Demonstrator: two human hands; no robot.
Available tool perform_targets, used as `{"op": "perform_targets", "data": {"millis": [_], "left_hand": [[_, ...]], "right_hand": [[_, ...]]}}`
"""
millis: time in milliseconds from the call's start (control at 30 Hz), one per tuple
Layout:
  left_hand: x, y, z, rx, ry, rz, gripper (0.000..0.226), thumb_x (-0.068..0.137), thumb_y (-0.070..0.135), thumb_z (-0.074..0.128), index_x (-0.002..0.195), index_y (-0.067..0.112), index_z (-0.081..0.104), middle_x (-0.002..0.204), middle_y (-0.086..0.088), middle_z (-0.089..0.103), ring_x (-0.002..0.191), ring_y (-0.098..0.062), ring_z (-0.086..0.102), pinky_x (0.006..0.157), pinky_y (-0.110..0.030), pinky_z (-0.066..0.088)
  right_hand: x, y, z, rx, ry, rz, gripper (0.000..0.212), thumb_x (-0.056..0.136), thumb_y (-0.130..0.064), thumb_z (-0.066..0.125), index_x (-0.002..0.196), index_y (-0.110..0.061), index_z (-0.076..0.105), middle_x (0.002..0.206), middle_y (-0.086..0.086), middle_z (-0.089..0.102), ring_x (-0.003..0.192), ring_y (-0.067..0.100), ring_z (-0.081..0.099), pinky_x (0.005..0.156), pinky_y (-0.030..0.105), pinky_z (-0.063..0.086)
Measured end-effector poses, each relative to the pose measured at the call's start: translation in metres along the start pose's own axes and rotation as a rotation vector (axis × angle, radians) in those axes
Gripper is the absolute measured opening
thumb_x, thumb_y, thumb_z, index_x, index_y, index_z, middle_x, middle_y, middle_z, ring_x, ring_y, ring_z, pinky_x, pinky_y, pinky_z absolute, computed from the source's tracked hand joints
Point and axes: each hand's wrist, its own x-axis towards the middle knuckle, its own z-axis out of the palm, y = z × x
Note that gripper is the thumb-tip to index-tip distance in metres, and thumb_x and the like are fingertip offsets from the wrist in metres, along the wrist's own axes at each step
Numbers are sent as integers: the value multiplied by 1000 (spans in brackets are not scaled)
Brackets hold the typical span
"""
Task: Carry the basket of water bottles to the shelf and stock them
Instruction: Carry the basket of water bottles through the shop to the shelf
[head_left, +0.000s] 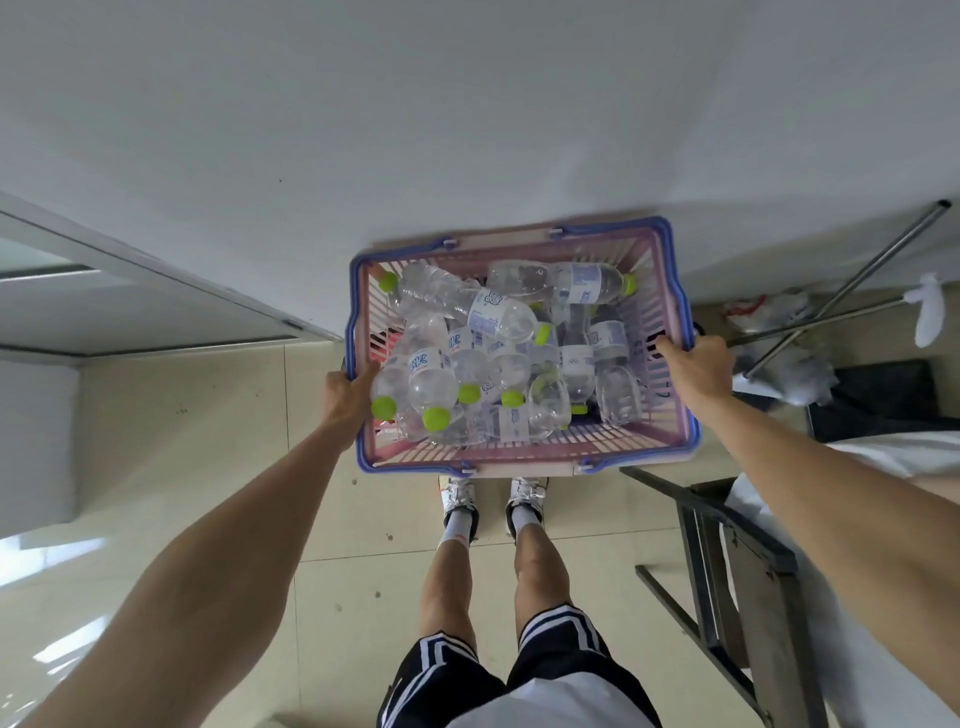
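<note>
A pink plastic basket (613, 442) with a blue rim hangs above the tiled floor in front of me. Several clear water bottles (483, 312) with lime-green caps lie jumbled inside it. My left hand (347, 395) grips the basket's left rim, fingers curled over the edge. My right hand (696, 366) grips the right rim near a handle slot. Both arms are stretched forward. My legs and white shoes stand just below the basket. No shelf shows in this view.
A white wall (415, 130) rises straight ahead. A door frame (156, 270) stands at the left. At the right are a metal frame stand (727, 561), crossed metal poles (841, 291), bags and a dark crate (872, 400).
</note>
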Motion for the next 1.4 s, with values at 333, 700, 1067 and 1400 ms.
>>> {"op": "perform_targets", "data": {"millis": [333, 700, 1067, 1400], "left_hand": [[-29, 23, -35, 94, -4, 75, 32, 98, 31, 68, 79, 6, 64, 66, -7, 56, 55, -18, 52, 49, -27, 40], [-15, 24, -74, 301, -143, 223, 45, 97, 34, 70, 62, 11, 54, 58, -5, 46, 54, -20, 43, 51, -27, 32], [-27, 78, -67, 654, -260, 527, 41, 94, 38, 70, 76, 1, 68, 71, -18, 57, 70, -30, 55, 63, -39, 40], [-91, 67, -4, 933, -434, 828, 47, 92, 41, 70, 70, 0, 64, 66, -18, 57, 68, -31, 56, 66, -44, 43]], "right_hand": [[-47, 1, -18, -22, 49, 64, 34, 84, -35, 70, 85, -2, 73, 75, 17, 70, 67, 33, 69, 56, 40, 54], [-177, 37, 12, 44, 154, 251, 30, 92, -31, 69, 75, -6, 64, 57, 6, 55, 50, 20, 55, 41, 22, 32], [-312, 88, 63, 313, 334, 527, 29, 91, -32, 63, 87, -4, 69, 78, 13, 66, 62, 19, 61, 44, 20, 42], [-433, 156, 106, 537, 529, 808, 32, 90, -29, 63, 78, 0, 69, 64, 10, 64, 54, 23, 62, 42, 23, 41]]}}
